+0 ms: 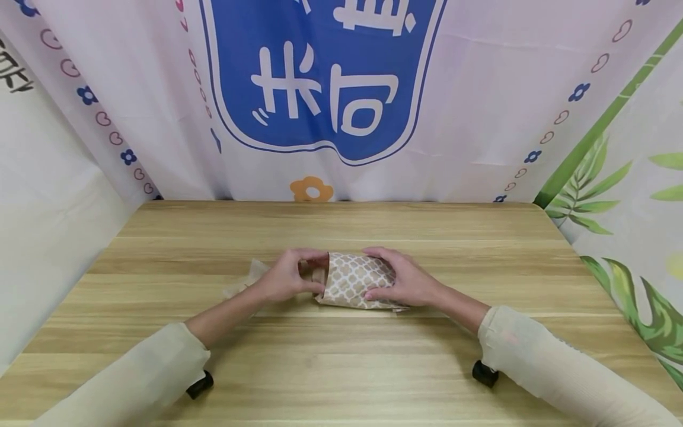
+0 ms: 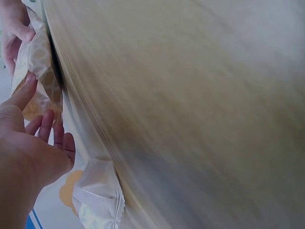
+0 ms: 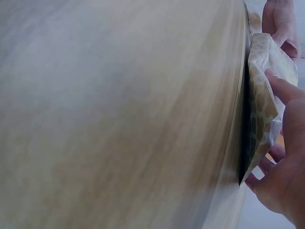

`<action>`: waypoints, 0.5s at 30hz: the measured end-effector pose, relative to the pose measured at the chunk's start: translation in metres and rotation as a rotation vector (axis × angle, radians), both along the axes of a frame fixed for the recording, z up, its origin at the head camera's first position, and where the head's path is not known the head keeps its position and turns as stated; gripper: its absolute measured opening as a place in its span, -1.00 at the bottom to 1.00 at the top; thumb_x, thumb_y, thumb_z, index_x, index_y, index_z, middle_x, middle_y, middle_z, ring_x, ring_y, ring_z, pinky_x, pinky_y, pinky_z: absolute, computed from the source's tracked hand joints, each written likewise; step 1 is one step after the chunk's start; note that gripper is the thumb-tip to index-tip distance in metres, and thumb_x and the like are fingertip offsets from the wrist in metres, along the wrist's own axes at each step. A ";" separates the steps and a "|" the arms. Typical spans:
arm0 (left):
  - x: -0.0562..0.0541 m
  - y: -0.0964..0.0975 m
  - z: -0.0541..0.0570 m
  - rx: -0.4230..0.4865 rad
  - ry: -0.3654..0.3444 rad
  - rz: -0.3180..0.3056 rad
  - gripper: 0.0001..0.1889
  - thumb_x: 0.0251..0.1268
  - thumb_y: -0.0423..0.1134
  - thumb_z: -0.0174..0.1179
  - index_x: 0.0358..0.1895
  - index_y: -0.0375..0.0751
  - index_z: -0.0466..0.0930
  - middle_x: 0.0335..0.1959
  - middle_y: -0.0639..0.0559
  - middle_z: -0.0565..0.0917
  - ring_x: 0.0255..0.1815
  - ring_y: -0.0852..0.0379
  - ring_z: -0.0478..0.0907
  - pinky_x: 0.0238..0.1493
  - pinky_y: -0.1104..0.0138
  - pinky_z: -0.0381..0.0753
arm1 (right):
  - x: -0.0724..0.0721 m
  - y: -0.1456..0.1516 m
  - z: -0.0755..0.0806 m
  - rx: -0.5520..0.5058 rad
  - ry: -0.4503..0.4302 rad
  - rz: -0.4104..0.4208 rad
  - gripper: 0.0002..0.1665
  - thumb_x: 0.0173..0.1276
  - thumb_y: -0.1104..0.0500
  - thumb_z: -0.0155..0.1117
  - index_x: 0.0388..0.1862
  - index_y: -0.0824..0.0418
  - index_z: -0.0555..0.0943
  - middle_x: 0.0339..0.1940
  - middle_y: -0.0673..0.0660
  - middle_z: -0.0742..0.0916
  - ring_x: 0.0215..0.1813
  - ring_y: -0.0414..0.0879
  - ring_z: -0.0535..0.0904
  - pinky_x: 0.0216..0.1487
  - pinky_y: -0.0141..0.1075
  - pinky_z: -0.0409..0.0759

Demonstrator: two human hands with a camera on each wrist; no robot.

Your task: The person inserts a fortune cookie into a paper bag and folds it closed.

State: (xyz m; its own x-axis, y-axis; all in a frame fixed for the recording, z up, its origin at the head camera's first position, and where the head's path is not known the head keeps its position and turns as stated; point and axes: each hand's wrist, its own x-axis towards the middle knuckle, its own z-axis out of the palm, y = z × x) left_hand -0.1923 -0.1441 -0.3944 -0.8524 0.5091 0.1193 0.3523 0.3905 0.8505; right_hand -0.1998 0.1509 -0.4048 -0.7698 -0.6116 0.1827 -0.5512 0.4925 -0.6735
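White-latticed tan bag (image 1: 354, 280), cream sleeves (image 1: 565, 365)

Both forearms (image 1: 461, 306) angled inward, left hand (image 1: 285, 279) opposite right hand (image 1: 409, 281), thumbs (image 3: 282, 88) spread from bent fingers (image 2: 46, 125).

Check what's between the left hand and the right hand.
The patterned bag lies between the left hand and the right hand; the head view shows this.

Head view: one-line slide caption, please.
Left hand at the open end of a patterned bag, right hand gripping its other end.
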 end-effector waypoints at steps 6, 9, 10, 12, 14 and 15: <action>0.000 -0.001 0.000 -0.031 -0.001 -0.002 -0.35 0.10 -0.45 0.54 0.28 -0.57 0.53 0.07 -0.30 0.64 -0.04 -0.11 0.51 -0.08 0.24 0.58 | 0.000 0.000 0.000 -0.005 0.005 0.005 0.06 0.10 -0.01 0.69 0.50 0.31 0.41 0.46 0.26 0.55 0.49 0.22 0.42 0.53 0.13 0.31; -0.001 -0.001 0.001 -0.046 -0.001 -0.013 -0.37 0.13 -0.44 0.52 0.28 -0.56 0.53 0.05 -0.30 0.63 -0.05 -0.09 0.50 -0.09 0.27 0.56 | 0.000 0.000 0.000 -0.008 0.005 0.007 0.06 0.09 -0.01 0.70 0.50 0.31 0.41 0.45 0.26 0.56 0.48 0.22 0.43 0.52 0.12 0.31; -0.002 -0.002 0.001 -0.047 -0.004 -0.016 -0.38 0.14 -0.44 0.51 0.28 -0.56 0.53 0.05 -0.30 0.63 -0.06 -0.09 0.50 -0.09 0.28 0.56 | 0.000 0.000 0.000 -0.009 0.005 0.007 0.06 0.09 -0.01 0.70 0.50 0.31 0.41 0.45 0.26 0.56 0.48 0.22 0.43 0.52 0.12 0.32; -0.002 -0.003 0.002 -0.049 -0.011 -0.017 -0.40 0.16 -0.43 0.49 0.28 -0.53 0.54 0.05 -0.29 0.62 -0.07 -0.09 0.50 -0.12 0.31 0.55 | 0.000 0.000 0.001 -0.010 0.003 0.006 0.07 0.08 -0.01 0.70 0.50 0.31 0.41 0.45 0.26 0.56 0.48 0.22 0.43 0.52 0.12 0.32; -0.002 -0.004 0.003 -0.040 -0.027 -0.015 -0.41 0.19 -0.42 0.47 0.30 -0.52 0.53 0.06 -0.29 0.61 -0.06 -0.10 0.50 -0.12 0.33 0.55 | 0.000 0.000 0.001 -0.010 0.000 0.005 0.07 0.08 -0.01 0.70 0.50 0.30 0.41 0.46 0.26 0.55 0.48 0.22 0.43 0.52 0.12 0.32; -0.002 -0.004 0.004 -0.038 -0.032 -0.014 -0.41 0.20 -0.42 0.46 0.31 -0.51 0.52 0.06 -0.28 0.61 -0.05 -0.10 0.51 -0.11 0.33 0.55 | 0.001 0.000 0.002 -0.009 -0.003 0.005 0.07 0.08 -0.01 0.70 0.50 0.30 0.41 0.46 0.25 0.55 0.48 0.21 0.42 0.52 0.12 0.31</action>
State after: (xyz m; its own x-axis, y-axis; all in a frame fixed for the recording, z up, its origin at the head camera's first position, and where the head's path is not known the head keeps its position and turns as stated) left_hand -0.1946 -0.1486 -0.3906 -0.8484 0.5244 0.0723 0.3304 0.4178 0.8463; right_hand -0.1992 0.1505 -0.4032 -0.7675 -0.6135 0.1859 -0.5514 0.4838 -0.6797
